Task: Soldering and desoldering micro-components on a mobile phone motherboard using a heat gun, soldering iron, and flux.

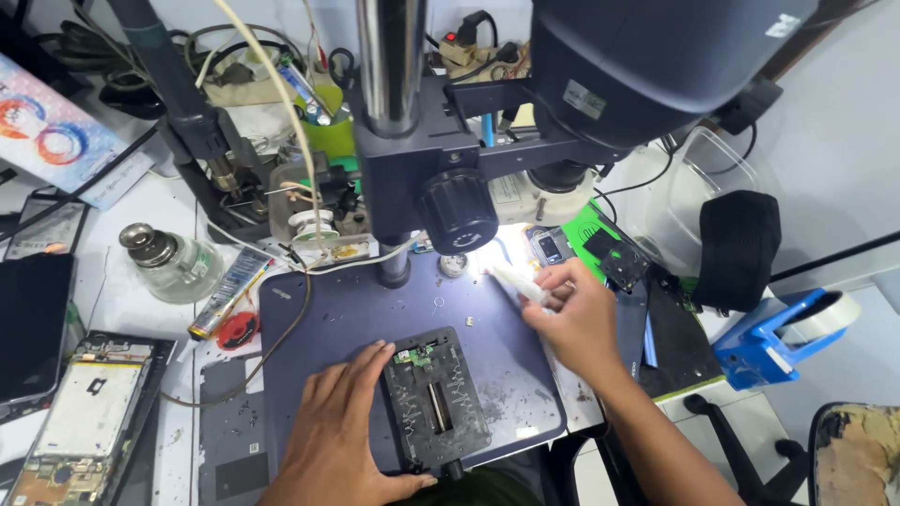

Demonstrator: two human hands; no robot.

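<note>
Under the microscope (600,66), near the counter's front edge, the left hand (342,431) is lying flat, steadying the board holder (434,401) on the mat (506,347). The right hand (572,314) is pinching a white tube (518,284), probably readying to apply; next calls for careful aim at the board.

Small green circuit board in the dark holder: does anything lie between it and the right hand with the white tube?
Nothing visible does. Between the right hand and the circuit board lies only bare mat; the left hand rests beside the holder.
</note>
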